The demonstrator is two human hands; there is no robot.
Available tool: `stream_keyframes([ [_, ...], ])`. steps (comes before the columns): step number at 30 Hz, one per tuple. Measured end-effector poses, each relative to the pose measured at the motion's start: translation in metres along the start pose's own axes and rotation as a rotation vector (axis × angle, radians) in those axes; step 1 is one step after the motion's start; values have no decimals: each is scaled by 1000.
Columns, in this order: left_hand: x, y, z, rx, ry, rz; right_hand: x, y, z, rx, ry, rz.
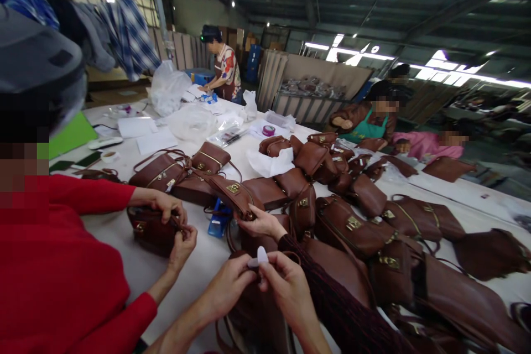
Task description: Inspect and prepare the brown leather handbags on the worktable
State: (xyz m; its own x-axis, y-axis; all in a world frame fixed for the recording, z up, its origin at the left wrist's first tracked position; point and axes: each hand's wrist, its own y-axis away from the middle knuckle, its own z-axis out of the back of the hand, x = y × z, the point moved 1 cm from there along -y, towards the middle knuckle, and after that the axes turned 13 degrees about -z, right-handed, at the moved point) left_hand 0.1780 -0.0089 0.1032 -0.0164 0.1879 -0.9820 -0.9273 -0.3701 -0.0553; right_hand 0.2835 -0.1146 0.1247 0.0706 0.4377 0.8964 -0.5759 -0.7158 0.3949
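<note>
My left hand (232, 283) and my right hand (289, 283) meet at the bottom middle, thumbs and fingers pinched on a small white strip (262, 255) with a rounded end. I cannot make out exactly what the strip is. Directly below them lies a brown leather bag (259, 318), partly hidden by my hands. Just beyond, a co-worker's hand (263, 222) in a dark knitted sleeve touches a brown handbag (232, 188) with a gold clasp. To the left, a person in a red sweater (62, 265) handles a small brown bag (151, 229).
Many brown bags (336, 221) cover the white table (136, 271) to the right. Clear plastic bags (193, 121), white papers (155, 141) and a roll of purple tape (269, 130) lie farther back. Other people stand or lean at the table's far side.
</note>
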Motion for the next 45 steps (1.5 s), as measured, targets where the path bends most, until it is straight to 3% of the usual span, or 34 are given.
stream_keyframes([
  [4,3,1,0,-54,-18,48,-5,-1,-2,22,81,-169],
  [10,3,3,-2,-49,-14,15,-6,-4,-4,2,75,-220],
  [19,3,7,-2,11,-129,-27,-12,-11,3,131,-26,-262],
  [27,4,10,-5,63,-249,-65,-13,-13,2,138,-5,-346],
  [33,15,12,-9,167,-555,-100,-18,-13,-3,86,-79,-342],
  [38,17,14,-9,242,-689,-129,-27,-12,-5,51,-136,-244],
  [42,20,14,-7,246,-746,-227,-28,-15,1,143,-305,-304],
  [45,23,15,-9,260,-783,-324,-23,-19,10,270,-189,-325],
])
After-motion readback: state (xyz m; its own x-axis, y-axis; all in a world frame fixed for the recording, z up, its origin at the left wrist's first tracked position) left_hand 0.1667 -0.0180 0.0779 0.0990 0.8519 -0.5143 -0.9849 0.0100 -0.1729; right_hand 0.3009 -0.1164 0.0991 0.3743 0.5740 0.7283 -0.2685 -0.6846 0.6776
